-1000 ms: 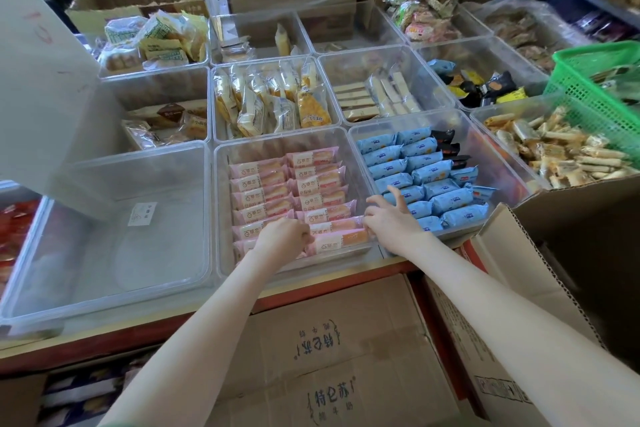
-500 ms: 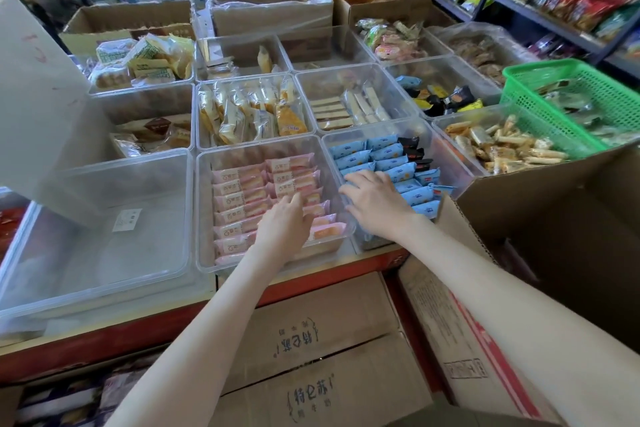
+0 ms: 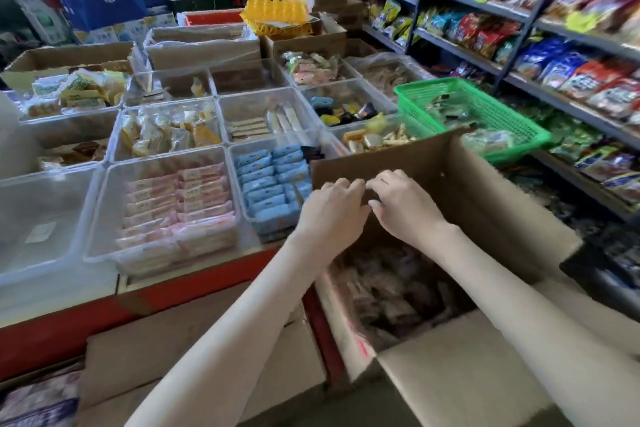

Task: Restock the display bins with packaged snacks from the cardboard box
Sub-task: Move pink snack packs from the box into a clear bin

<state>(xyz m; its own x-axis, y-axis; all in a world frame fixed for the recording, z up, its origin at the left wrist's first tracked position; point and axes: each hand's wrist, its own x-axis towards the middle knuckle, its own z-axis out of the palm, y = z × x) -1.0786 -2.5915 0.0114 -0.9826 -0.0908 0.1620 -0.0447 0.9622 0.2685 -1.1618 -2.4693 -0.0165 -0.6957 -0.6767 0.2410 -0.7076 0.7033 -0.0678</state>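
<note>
So both hands were up over the open cardboard box (image 3: 485,204), fingers curled. The left hand (image 3: 334,206) and right hand (image 3: 403,204) nearly touched, and I couldn't tell if they gripped anything. Blurry brown packaged snacks (image 3: 388,288) sat inside the box, uncountable. Just left, one clear bin (image 3: 166,163) held two columns of pink packs (image 3: 180,208), long axes running left-right.
</note>
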